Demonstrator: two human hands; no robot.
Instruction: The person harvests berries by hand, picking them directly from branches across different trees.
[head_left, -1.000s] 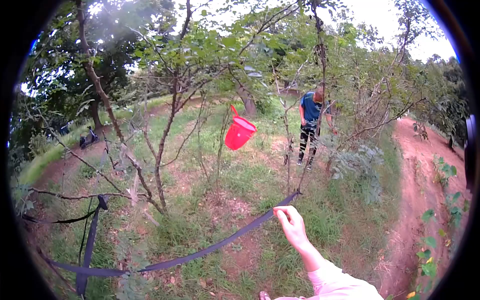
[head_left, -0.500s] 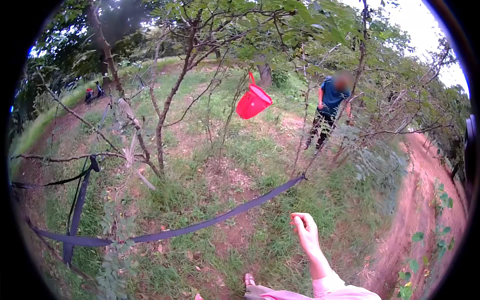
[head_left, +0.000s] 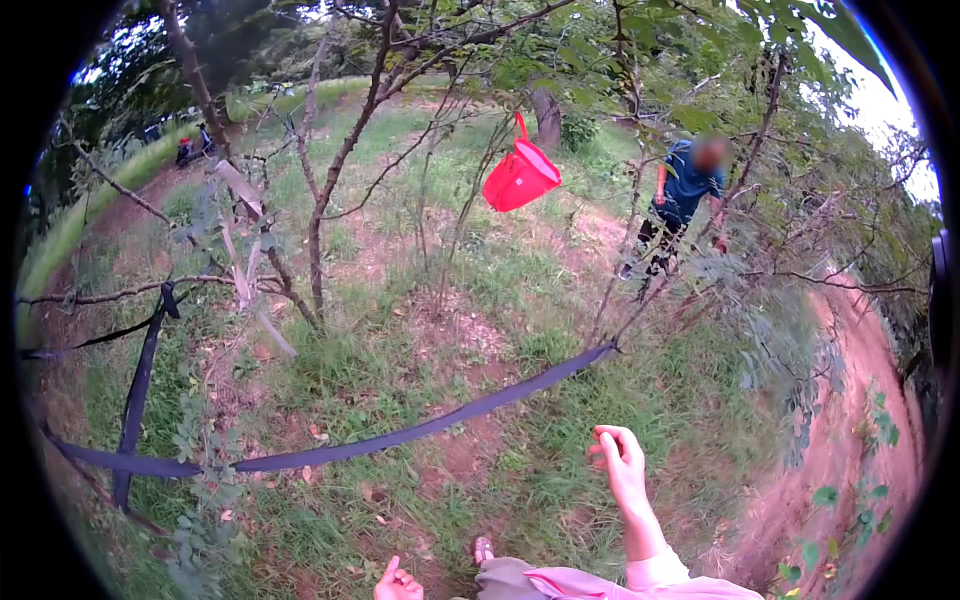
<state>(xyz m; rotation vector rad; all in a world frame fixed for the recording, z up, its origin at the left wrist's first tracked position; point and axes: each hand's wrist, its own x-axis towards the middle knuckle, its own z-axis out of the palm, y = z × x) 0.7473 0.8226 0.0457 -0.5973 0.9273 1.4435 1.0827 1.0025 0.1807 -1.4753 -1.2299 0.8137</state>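
Left: bare branch [head_left: 100, 298] jutted across, slim trunk [head_left: 318, 250] behind. Middle: red bucket [head_left: 522, 182] tilted, handle up. Right: person in blue shirt [head_left: 690, 187] bent behind twigs; dirt path [head_left: 850, 375] ran alongside. Dark strap [head_left: 450, 417] sagged across, rising rightward, ahead of both grips. Left grip [head_left: 398, 586] partly cut off, well short of strap; right grip [head_left: 623, 468] nearer, below strap's right end, not touching, fingers narrow. Whether either held anything, could not tell.
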